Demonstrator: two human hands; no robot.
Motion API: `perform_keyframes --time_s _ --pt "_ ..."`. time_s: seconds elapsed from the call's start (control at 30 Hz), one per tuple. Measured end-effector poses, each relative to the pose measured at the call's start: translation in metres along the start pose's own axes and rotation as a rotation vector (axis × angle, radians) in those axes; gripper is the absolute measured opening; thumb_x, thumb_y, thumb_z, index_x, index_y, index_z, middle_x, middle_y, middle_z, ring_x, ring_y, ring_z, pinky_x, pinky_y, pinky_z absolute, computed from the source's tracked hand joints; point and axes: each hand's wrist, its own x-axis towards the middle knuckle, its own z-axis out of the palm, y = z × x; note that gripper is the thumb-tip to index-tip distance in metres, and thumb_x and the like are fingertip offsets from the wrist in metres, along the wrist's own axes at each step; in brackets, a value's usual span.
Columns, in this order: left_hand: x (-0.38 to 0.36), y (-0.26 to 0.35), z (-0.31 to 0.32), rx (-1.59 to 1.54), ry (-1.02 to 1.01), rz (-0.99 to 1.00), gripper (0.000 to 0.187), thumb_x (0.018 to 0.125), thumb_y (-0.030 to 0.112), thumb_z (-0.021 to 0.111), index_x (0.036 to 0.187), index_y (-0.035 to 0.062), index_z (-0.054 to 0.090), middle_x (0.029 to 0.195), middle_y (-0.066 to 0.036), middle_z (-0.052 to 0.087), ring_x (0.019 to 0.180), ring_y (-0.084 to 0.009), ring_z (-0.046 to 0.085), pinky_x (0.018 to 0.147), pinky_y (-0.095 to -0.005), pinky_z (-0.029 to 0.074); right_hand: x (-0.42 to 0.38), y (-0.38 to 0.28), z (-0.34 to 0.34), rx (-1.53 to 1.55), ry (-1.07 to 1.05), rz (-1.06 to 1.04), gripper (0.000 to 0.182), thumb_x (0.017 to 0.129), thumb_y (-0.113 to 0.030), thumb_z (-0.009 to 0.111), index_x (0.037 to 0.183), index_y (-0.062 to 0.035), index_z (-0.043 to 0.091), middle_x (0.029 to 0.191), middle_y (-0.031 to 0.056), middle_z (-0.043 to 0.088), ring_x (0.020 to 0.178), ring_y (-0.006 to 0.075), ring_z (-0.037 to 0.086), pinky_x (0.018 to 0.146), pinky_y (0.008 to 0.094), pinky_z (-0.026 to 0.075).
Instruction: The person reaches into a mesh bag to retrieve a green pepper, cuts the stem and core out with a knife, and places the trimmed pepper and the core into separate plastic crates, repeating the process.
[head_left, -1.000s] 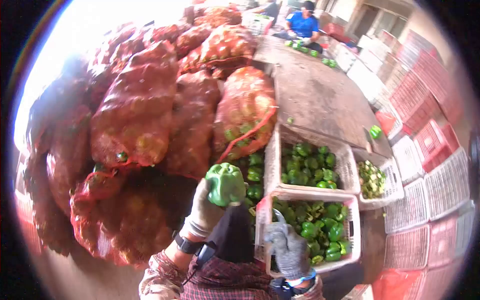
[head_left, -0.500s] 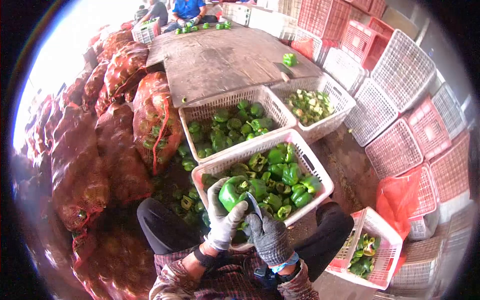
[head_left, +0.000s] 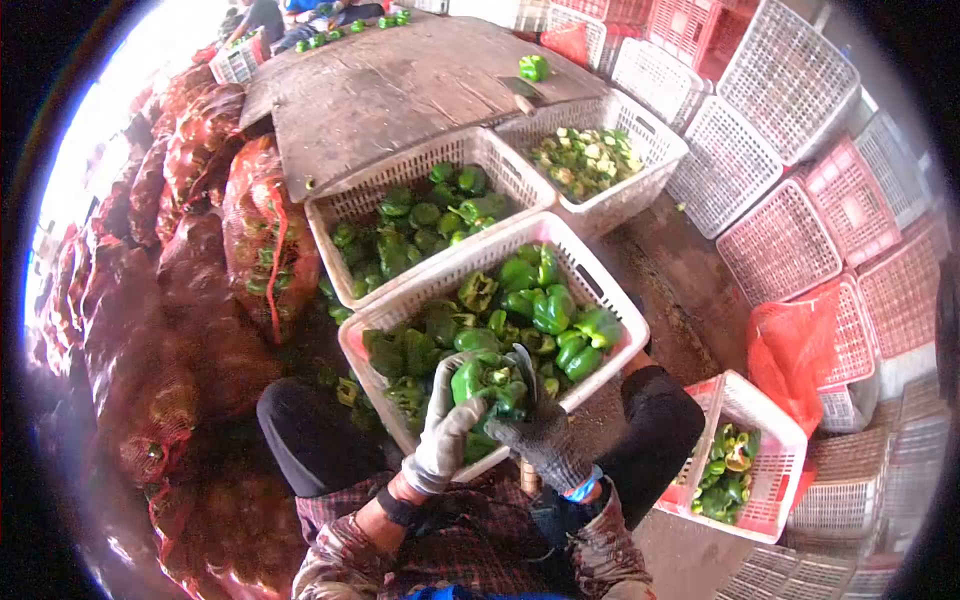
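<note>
My left hand (head_left: 441, 430), in a pale glove, grips a green bell pepper (head_left: 478, 378) over the near white crate. The dark-gloved right hand (head_left: 547, 435) is closed on a knife (head_left: 524, 362), whose blade stands at the pepper's right side. Most of the knife's handle is hidden by the fingers. Below both hands, the near crate (head_left: 622, 357) holds green peppers, some of them cut open. Behind it stands a second crate (head_left: 330, 242) of green peppers. A third crate (head_left: 655, 172), at the back right, contains pale and green pepper pieces.
Red mesh sacks (head_left: 255, 230) are piled at the left. Beyond the crates, a wooden board (head_left: 390, 90) carries a lone pepper (head_left: 534, 68) and a knife. Stacked crates (head_left: 790, 80) line the right side; a pink-white crate (head_left: 790, 455) sits low right. People are partly visible at the back.
The view has shifted, so the crates appear further left and higher. The knife has moved from the pepper's top to its right side, and my right hand is closer around it.
</note>
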Motion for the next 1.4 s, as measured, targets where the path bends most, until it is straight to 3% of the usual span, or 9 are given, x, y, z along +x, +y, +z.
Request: perform_keyframes --time_s 0.13,0.2,0.3,0.67,0.77,0.83,0.93,1.1,1.4 --pt "-0.006 -0.003 -0.004 0.137 0.013 -0.186 0.065 0.075 0.012 0.075 0.128 0.0028 0.038 0.116 -0.007 0.054 0.104 -0.0153 0.053 0.09 -0.03 0.045 -0.012 0.021 0.012 -0.006 -0.061 0.07 0.098 0.074 -0.029 0.078 0.146 -0.0011 0.019 0.133 0.0173 0.049 0.119 0.0273 0.052 0.098 0.0351 0.044" --pt "-0.013 -0.002 -0.011 0.163 0.031 -0.254 0.063 0.072 0.007 0.078 0.124 0.0024 0.042 0.111 -0.005 0.056 0.099 -0.0133 0.054 0.086 -0.0281 0.046 -0.012 0.035 0.013 -0.418 -0.056 -0.403 0.079 0.079 -0.029 0.072 0.139 0.0003 0.031 0.123 0.0165 0.055 0.113 0.0314 0.055 0.098 0.0385 0.045" --pt "-0.017 -0.006 -0.027 0.137 -0.05 -0.312 0.052 0.072 0.006 0.079 0.115 0.0021 0.05 0.1 -0.002 0.059 0.09 -0.0093 0.055 0.08 -0.0267 0.048 -0.021 0.048 0.015 -0.334 -0.1 -0.442 0.066 0.079 -0.023 0.069 0.134 -0.0015 0.039 0.12 0.015 0.056 0.11 0.0313 0.056 0.098 0.0409 0.045" --pt "-0.019 -0.044 -0.056 -0.495 -0.124 -0.639 0.059 0.081 0.033 0.068 0.13 0.0069 0.048 0.105 -0.009 0.063 0.081 -0.0178 0.063 0.065 -0.0275 0.052 -0.023 0.068 -0.013 0.817 -0.419 0.521 0.085 0.073 -0.011 0.071 0.145 -0.0053 0.027 0.106 0.002 0.058 0.095 0.0139 0.056 0.084 0.027 0.048" --pt "-0.022 -0.04 -0.022 -0.485 0.339 -0.426 0.053 0.081 0.037 0.067 0.125 0.0125 0.051 0.103 -0.007 0.063 0.079 -0.0165 0.062 0.06 -0.0275 0.051 -0.029 0.082 0.008 0.207 -0.146 -0.05 0.084 0.075 -0.009 0.069 0.146 -0.0046 0.025 0.109 0.0027 0.058 0.097 0.0138 0.056 0.085 0.0279 0.048" --pt "-0.013 -0.047 -0.043 -0.715 0.21 -0.355 0.041 0.082 0.042 0.065 0.112 0.0152 0.055 0.1 -0.001 0.061 0.082 -0.0163 0.062 0.068 -0.0284 0.051 -0.029 0.085 0.031 0.136 -0.01 -0.109 0.083 0.077 -0.004 0.066 0.146 -0.003 0.02 0.113 0.0048 0.057 0.1 0.0172 0.056 0.089 0.0303 0.048" --pt "0.006 -0.032 -0.042 -0.422 0.42 -0.237 0.038 0.087 0.03 0.063 0.12 0.0146 0.052 0.102 -0.004 0.06 0.085 -0.0174 0.059 0.072 -0.0321 0.052 -0.036 0.043 0.042 0.723 0.165 0.399 0.067 0.077 -0.01 0.071 0.134 -0.0017 0.038 0.112 0.0088 0.06 0.103 0.0207 0.059 0.091 0.0348 0.048" --pt "0.004 0.014 -0.093 1.53 -0.068 -0.048 0.061 0.075 0.03 0.073 0.129 0.0095 0.052 0.132 -0.019 0.049 0.122 -0.0377 0.045 0.104 -0.0421 0.038 -0.022 0.028 0.002 -0.047 0.168 0.095 0.065 0.07 -0.018 0.08 0.125 -0.0062 0.048 0.11 0.0115 0.06 0.099 0.0257 0.061 0.084 0.0362 0.051" --pt "-0.024 -0.02 -0.043 0.68 -0.112 -0.237 0.043 0.093 0.04 0.056 0.112 0.0018 0.058 0.091 -0.01 0.065 0.084 -0.0171 0.06 0.076 -0.0314 0.048 -0.012 0.0 0.005 -0.412 -0.095 -0.133 0.072 0.062 -0.021 0.082 0.126 -0.0139 0.05 0.115 0.0118 0.057 0.103 0.0332 0.059 0.085 0.0407 0.05"
